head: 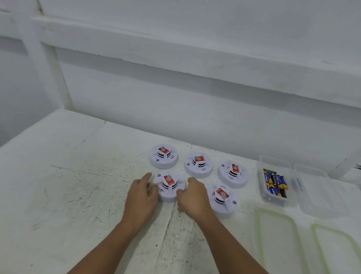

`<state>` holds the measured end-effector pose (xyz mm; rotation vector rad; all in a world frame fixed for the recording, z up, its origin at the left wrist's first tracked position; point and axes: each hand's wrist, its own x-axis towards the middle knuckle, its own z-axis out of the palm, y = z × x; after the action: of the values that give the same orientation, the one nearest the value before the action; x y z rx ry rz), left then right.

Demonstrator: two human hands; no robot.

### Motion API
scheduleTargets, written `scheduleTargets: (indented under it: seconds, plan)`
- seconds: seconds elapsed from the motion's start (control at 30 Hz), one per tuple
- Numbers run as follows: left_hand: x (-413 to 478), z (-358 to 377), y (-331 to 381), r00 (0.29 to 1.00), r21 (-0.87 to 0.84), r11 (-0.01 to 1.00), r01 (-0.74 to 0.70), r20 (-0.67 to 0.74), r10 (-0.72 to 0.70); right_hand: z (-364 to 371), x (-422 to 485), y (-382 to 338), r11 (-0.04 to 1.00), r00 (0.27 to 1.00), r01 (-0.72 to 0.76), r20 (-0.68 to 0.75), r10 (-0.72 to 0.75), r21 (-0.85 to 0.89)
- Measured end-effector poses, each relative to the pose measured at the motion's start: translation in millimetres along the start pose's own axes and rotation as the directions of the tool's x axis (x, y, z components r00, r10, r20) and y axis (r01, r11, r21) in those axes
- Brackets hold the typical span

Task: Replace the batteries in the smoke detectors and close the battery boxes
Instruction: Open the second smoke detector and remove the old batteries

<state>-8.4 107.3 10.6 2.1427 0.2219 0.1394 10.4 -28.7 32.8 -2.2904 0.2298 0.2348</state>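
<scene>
Several white round smoke detectors with red labels lie on a white table [72, 193]. Three stand in a back row, the leftmost detector [164, 156] among them. In the front row are a left detector [169, 187] and a right detector [222, 198]. My left hand [141, 195] grips the left side of the front left detector, and my right hand [194, 198] grips its right side. A clear box [275, 202] to the right holds several blue and yellow batteries [276, 182].
A second clear box [323, 193] stands right of the battery box. Two clear lids with green seals [283, 246] [343, 264] lie at the near right. A white wall with a ledge runs along the back of the table.
</scene>
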Motion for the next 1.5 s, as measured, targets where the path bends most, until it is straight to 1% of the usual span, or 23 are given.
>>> scheduleTargets:
  seconds: [0.07,0.13,0.2,0.27,0.33,0.4,0.47,0.57,0.67,0.83,0.93,1.0,1.13,1.17,1.27,1.33,1.43,1.5]
  plan:
    - [3.0,0.5,-0.9,0.997,0.018,0.998,-0.059,0.06,0.058,1.7,0.9,-3.1,0.998,0.998,-0.058,0.034,0.057,0.004]
    - [5.8,-0.6,-3.0,0.993,0.034,0.996,-0.085,0.086,0.082,3.5,2.9,-3.6,0.995,0.993,-0.087,0.084,0.083,0.042]
    - [7.1,-4.7,-0.8,0.993,-0.013,0.998,-0.053,0.104,0.055,4.7,5.2,-0.1,0.987,0.99,-0.095,0.112,0.081,0.129]
    - [6.0,-9.6,3.7,0.993,-0.111,0.994,0.025,0.119,-0.012,3.4,3.9,3.0,0.973,0.992,-0.07,0.116,0.045,0.221]
    - [3.9,-13.1,4.9,0.988,-0.215,0.969,0.122,0.123,-0.097,-1.2,-5.4,0.3,0.945,0.996,-0.071,0.078,0.049,0.319]
    - [2.2,-14.8,3.7,0.98,-0.336,0.923,0.186,0.131,-0.15,-4.5,-13.0,0.7,0.911,0.998,-0.063,0.041,0.051,0.408]
    - [-0.5,-15.0,2.9,0.98,-0.392,0.9,0.191,0.137,-0.148,-8.9,-22.5,2.3,0.878,1.0,-0.026,0.008,0.026,0.477]
    - [-8.7,-14.0,6.9,0.979,-0.484,0.858,0.172,0.183,-0.093,-18.6,-40.0,4.6,0.848,0.998,0.038,-0.057,-0.01,0.528]
    - [-20.1,-12.9,13.6,0.968,-0.57,0.806,0.161,0.25,-0.016,-28.0,-57.2,12.5,0.858,0.996,0.055,-0.092,-0.009,0.51]
    - [-41.6,-6.4,18.4,0.941,-0.526,0.839,0.141,0.333,0.05,-39.3,-81.5,39.7,0.911,0.995,0.069,-0.09,-0.035,0.407]
    - [-50.4,0.4,15.4,0.902,-0.556,0.815,0.163,0.419,0.106,-49.1,-93.8,53.0,0.944,0.996,0.067,-0.081,-0.043,0.324]
    - [-53.0,5.1,11.2,0.87,-0.541,0.827,0.155,0.471,0.145,-56.1,-101.5,63.7,0.947,0.995,0.068,-0.089,-0.042,0.314]
    - [-56.7,15.9,0.7,0.768,-0.531,0.823,0.202,0.607,0.203,-61.7,-116.5,81.8,0.954,0.993,0.083,-0.107,-0.054,0.288]
    - [-57.6,17.5,-1.4,0.748,-0.52,0.832,0.194,0.627,0.217,-61.8,-119.6,85.4,0.955,0.991,0.091,-0.122,-0.059,0.281]
    - [-56.0,18.4,-7.0,0.713,-0.472,0.874,0.118,0.652,0.257,-61.8,-125.6,91.8,0.966,0.986,0.129,-0.13,-0.102,0.224]
    - [-55.6,17.9,-7.5,0.696,-0.415,0.909,0.041,0.664,0.272,-60.4,-128.7,96.4,0.979,0.983,0.157,-0.116,-0.142,0.13]
    - [-54.3,15.1,-4.9,0.707,-0.299,0.95,-0.087,0.653,0.27,-59.0,-131.7,100.7,0.98,0.977,0.183,-0.126,-0.173,0.076]
    - [-52.4,11.7,-5.6,0.711,-0.255,0.957,-0.139,0.647,0.276,-58.4,-132.9,101.7,0.98,0.975,0.192,-0.128,-0.184,0.059]
